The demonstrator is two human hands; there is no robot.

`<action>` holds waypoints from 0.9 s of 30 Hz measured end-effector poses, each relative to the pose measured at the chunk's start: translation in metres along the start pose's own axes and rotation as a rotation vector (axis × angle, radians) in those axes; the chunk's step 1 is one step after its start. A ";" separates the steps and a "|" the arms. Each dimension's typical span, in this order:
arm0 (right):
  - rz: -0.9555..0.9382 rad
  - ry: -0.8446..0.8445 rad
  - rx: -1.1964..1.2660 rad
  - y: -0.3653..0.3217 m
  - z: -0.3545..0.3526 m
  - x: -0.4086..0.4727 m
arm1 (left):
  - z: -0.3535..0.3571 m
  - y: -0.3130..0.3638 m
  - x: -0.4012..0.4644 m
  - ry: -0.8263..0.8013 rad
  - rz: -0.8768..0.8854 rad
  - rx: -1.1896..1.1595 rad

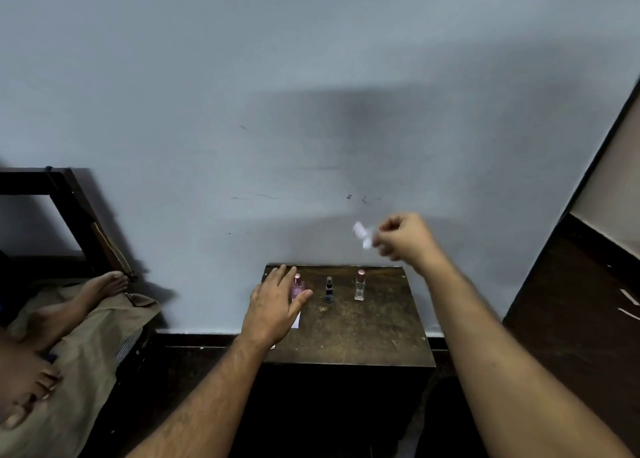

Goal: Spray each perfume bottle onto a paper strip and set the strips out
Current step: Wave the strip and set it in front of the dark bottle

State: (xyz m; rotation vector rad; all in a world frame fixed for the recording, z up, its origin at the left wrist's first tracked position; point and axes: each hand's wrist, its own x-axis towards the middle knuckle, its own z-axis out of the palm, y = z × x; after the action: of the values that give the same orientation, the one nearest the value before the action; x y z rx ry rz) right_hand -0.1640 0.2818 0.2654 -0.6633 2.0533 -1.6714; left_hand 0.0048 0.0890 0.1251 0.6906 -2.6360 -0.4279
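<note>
Three small perfume bottles stand in a row on a dark wooden table point(363, 326): a pink bottle point(297, 286) at the left, a dark bottle point(328, 289) in the middle, a clear bottle with a rose cap point(360, 286) at the right. My left hand point(275, 305) hovers with straight fingers just left of the pink bottle, partly covering it and white paper strips point(296, 320) lying on the table. My right hand point(403, 237) is raised above the table and pinches a blurred white paper strip point(362, 235).
A grey wall rises right behind the table. At the left, a person's bare feet point(52, 319) rest on a tan cloth beside a dark frame. A dark wooden door or cabinet point(588, 301) stands at the right.
</note>
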 end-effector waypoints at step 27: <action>-0.142 -0.240 0.545 -0.052 -0.015 -0.014 | -0.017 0.022 0.027 0.050 0.009 -0.061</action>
State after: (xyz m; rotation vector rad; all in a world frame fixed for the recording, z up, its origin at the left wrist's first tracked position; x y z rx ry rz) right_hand -0.1562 0.2927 0.3194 -0.7794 1.3258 -2.0004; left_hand -0.0188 0.0901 0.1558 0.6615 -2.5673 -0.4803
